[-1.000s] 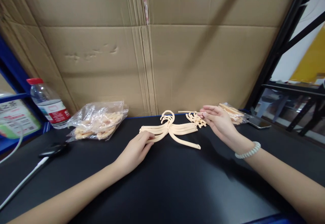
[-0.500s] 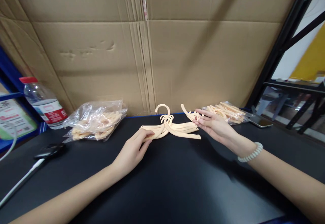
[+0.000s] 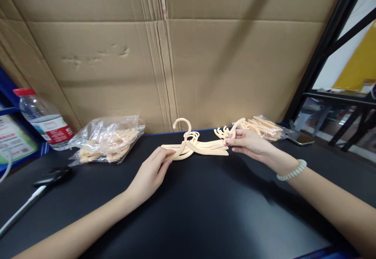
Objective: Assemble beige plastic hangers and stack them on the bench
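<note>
Cream-coloured, plastic-looking hanger held by one arm

The hanger is held by the left grip, which is closed around the end of its left arm. It is seen over a pile of matching cream hangers on the black tabletop, its hook standing above those of the pile. By the pile's right end, a curved cream piece is pinched in the right grip.

The hanger is judged light and fairly stiff, its smooth surface perhaps slightly slippery; the slim hook might be snapped if bent hard. It is best taken by an arm or at the joint below the hook.

A tall, rounded hook is shown, with slender arms spread to both sides and an even, pale finish. The left arm's tip is hidden by the left grip.
</note>
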### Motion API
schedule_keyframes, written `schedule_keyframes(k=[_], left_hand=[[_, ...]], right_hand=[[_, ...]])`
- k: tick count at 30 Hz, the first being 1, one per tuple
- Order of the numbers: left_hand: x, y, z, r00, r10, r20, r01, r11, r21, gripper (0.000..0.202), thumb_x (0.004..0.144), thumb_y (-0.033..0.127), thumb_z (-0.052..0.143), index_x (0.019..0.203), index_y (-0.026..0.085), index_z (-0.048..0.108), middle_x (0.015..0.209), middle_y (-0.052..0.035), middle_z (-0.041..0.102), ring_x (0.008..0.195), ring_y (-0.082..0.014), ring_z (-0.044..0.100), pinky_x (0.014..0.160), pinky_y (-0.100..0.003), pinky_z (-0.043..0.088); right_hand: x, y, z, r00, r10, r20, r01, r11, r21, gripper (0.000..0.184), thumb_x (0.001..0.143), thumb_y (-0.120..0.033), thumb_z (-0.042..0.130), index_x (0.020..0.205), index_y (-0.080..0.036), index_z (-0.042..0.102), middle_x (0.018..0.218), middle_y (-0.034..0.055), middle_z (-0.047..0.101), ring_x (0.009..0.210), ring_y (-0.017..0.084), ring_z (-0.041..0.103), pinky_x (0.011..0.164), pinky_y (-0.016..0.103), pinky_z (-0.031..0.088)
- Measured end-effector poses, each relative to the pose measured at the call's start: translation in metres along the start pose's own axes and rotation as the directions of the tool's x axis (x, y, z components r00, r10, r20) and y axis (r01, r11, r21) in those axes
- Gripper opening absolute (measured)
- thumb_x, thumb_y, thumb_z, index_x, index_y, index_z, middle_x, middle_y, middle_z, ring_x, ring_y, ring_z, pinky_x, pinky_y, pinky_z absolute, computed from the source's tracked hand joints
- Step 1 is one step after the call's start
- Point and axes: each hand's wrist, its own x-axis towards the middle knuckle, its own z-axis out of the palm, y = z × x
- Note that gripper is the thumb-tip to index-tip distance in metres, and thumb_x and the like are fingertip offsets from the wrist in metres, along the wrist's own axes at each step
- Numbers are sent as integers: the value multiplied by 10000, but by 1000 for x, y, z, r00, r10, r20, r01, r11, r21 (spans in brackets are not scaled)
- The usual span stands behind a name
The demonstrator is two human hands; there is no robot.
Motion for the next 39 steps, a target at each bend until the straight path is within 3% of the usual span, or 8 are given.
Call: schedule_keyframes(k=[10, 18, 22, 29, 35, 39], left_hand=[[-1, 1, -1, 1000, -4, 19, 4, 1000, -9, 146, 949, 194, 403, 1019, 211, 530, 962, -51, 577, 894, -197, 582, 794, -324, 497], [0, 3, -1, 1000, 12, 7, -12, 1000, 7, 146, 947, 185, 402, 988, 212, 540, 933, -42, 582, 866, -188, 587, 777, -307, 501], [0, 2, 0, 1000, 14, 14, -14, 1000, 2, 149, 945, 168, 402, 1007, 211, 531, 957, -45, 578, 893, -188, 583, 798, -310, 496], [0, 3, 0, 1000, 2, 8, -2, 1000, 4, 164, 945, 183, 394, 990, 210, 549, 939, -48, 586, 877, -192, 590, 778, -317, 509], [-3, 0, 0, 1000, 9, 18, -9, 1000, 15, 160, 942, 159, 398, 994, 215, 539, 970, -50, 578, 908, -190, 577, 803, -308, 497], [-4, -2, 1, 999, 17, 27, -18, 1000, 13, 161, 941, 144, 402, 1010, 219, 527, 989, -49, 567, 935, -191, 571, 832, -308, 486]], right_hand=[[4, -4, -10, 988, 103, 111, -89, 988, -122, 212, 624, -187, 833, 740, -153, 658, 725, 21, 701, 689, 119, 680, 608, 179, 571], [0, -4, -14, 922, 215, 323, -196, 976, -91, 216, 647, -238, 820, 724, -146, 640, 933, 94, 725, 911, 215, 701, 784, 324, 598], [-5, -7, -10, 882, 260, 394, -246, 965, -87, 221, 663, -231, 806, 723, -133, 617, 895, 89, 729, 958, 254, 703, 811, 321, 587], [-7, -7, -6, 879, 298, 373, -269, 955, -129, 249, 681, -277, 795, 743, -136, 600, 839, 129, 748, 859, 241, 728, 719, 298, 594], [-6, -5, -3, 878, 294, 377, -270, 956, -116, 244, 627, -207, 811, 695, -143, 586, 734, 55, 723, 747, 198, 733, 693, 259, 596], [-6, -4, 0, 903, 278, 328, -253, 960, -117, 228, 604, -162, 810, 683, -143, 596, 687, 38, 697, 726, 210, 732, 679, 268, 604]])
